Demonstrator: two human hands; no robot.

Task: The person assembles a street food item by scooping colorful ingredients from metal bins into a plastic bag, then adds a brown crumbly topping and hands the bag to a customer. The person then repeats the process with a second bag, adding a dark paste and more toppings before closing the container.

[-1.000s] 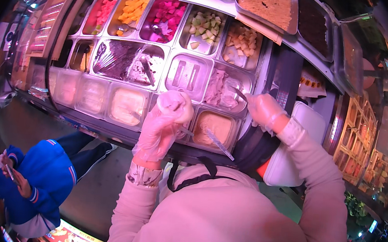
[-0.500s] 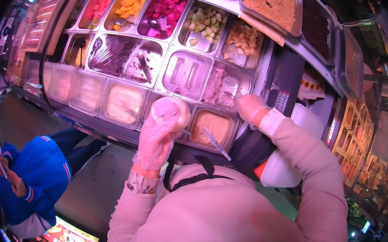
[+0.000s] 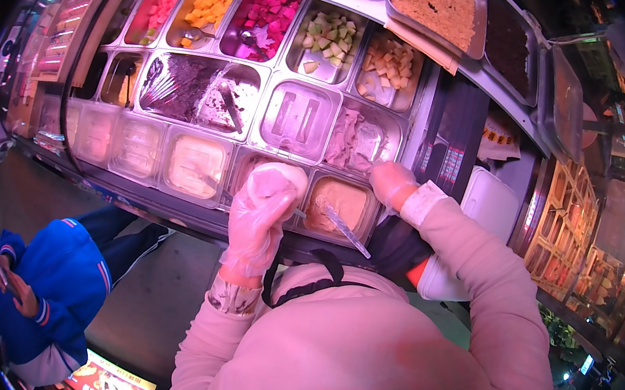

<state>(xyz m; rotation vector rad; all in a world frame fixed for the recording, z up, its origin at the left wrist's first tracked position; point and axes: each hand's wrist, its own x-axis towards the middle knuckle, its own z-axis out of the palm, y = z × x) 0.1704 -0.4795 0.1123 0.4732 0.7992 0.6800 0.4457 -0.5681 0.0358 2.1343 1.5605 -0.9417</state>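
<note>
My left hand (image 3: pixel 256 231), in a clear plastic glove, is closed round a soft, round white wrapper (image 3: pixel 295 178) with mauve paste on its top. It is above the front row of tubs. My right hand (image 3: pixel 392 184), gloved too, has its fingers curled at the near right corner of the tub of mauve paste (image 3: pixel 344 137). What those fingers hold, if anything, is hidden. Left of my right hand sits a tub of tan paste (image 3: pixel 339 198), with a pale spatula (image 3: pixel 348 231) leaning out of it.
Behind stand tubs of diced mango (image 3: pixel 215 4), pink dragon fruit (image 3: pixel 271 15) and green melon (image 3: pixel 331 35). A lidded steel tub (image 3: pixel 298 120) adjoins the mauve paste. A tray of tan crumbs (image 3: pixel 435 10) rests on the raised shelf. At left, a person in blue (image 3: pixel 60 282) holds a phone.
My right hand has shifted slightly left and nearer to me, along the tub's corner. The white wrapper has tilted a little in my left hand, which moved slightly right.
</note>
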